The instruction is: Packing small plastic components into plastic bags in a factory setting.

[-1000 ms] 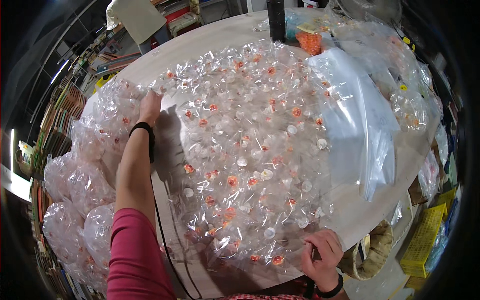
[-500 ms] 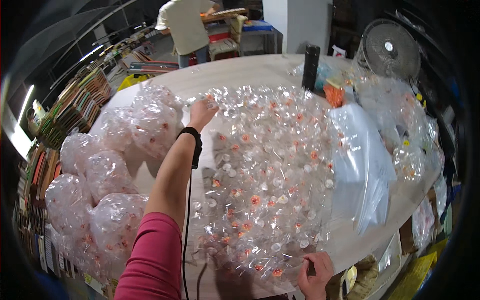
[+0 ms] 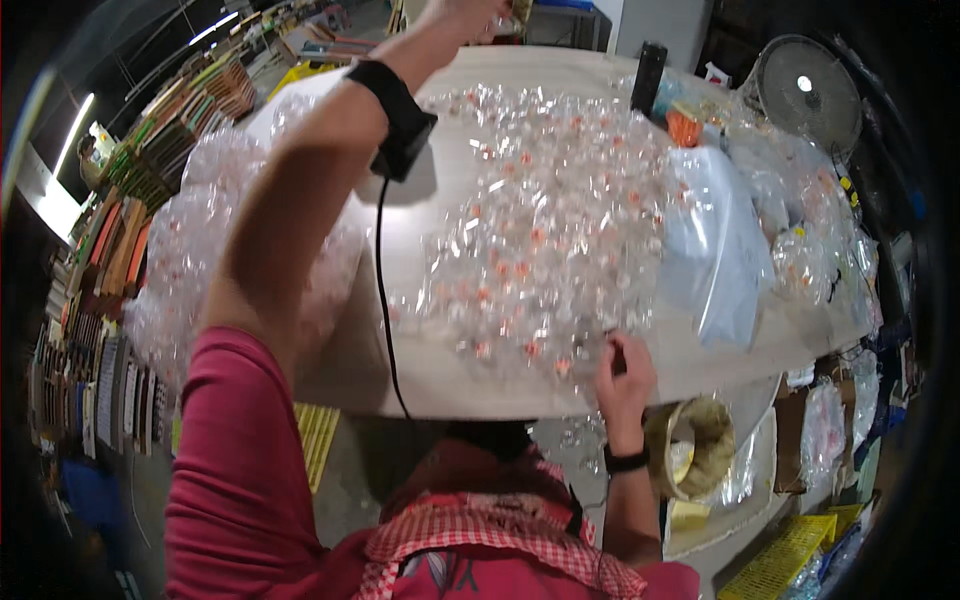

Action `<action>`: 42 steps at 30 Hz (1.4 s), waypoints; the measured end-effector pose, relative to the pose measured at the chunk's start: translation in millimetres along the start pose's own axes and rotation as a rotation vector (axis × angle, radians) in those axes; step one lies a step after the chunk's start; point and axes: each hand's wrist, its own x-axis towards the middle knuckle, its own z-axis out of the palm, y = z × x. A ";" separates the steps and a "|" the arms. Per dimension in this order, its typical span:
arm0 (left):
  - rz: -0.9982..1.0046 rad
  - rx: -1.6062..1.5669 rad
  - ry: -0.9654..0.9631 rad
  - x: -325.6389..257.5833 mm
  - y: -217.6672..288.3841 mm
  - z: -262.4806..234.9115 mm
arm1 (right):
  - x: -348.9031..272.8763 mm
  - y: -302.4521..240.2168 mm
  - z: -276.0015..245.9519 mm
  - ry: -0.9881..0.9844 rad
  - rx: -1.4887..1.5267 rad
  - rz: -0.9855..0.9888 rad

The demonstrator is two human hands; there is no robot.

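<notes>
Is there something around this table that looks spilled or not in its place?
Yes, perhaps: small clear packets show beyond the near edge of the table, below the right hand, while many similar ones lie on top. Whether they hang or lie lower is unclear.

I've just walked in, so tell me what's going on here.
A person works at a table spread with small clear packets. Their right hand is curled at the packets' near edge; the left hand is raised at the picture's top, and whether either holds anything is unclear. Bulging bags sit to the left, plastic sheets to the right.
</notes>
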 end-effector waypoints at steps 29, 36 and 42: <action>-0.183 0.656 -0.403 -382.5 33.6 -66.6 | -16.9 -70.0 -24.0 -0.364 -0.128 0.019; -0.358 0.894 -0.630 -336.3 -39.5 34.1 | 25.1 -37.7 40.4 -0.533 -0.162 -0.075; -0.336 0.738 -0.373 -291.1 -68.4 51.0 | 79.8 -8.3 35.2 -0.392 -0.158 -0.145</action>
